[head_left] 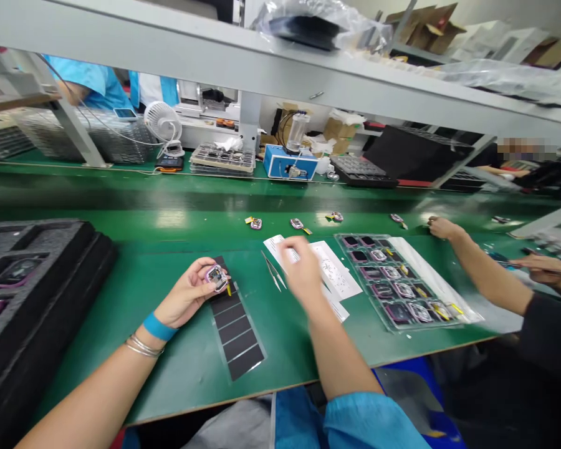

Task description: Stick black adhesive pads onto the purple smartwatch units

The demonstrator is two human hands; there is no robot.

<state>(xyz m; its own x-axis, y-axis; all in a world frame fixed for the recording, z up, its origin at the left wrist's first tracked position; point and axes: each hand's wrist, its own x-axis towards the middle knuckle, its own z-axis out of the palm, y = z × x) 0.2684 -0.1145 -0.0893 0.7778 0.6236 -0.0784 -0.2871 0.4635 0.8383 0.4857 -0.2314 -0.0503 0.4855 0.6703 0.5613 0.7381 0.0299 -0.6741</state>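
My left hand [194, 293] is closed on a small watch case [217, 278] with a purple rim, its inner electronics showing and a yellow tab at its side. Beneath it lies a clear strip of black rectangular stickers [238, 333]. My right hand [302, 265], blurred by motion, is over white paper sheets [339, 271] dotted with small dark pieces. Its fingers look bent, but whether anything is between them I cannot make out. Metal tweezers [273, 272] lie on the green mat just left of that hand.
A clear tray [388, 318] of watch parts lies to the right, near a co-worker's hand [442, 227]. Several watch cases, one here [296, 224], lie along the back. Black foam trays [75, 287] stand left. A shelf beam [206, 59] crosses above; behind sit a fan [163, 121] and blue box [280, 163].
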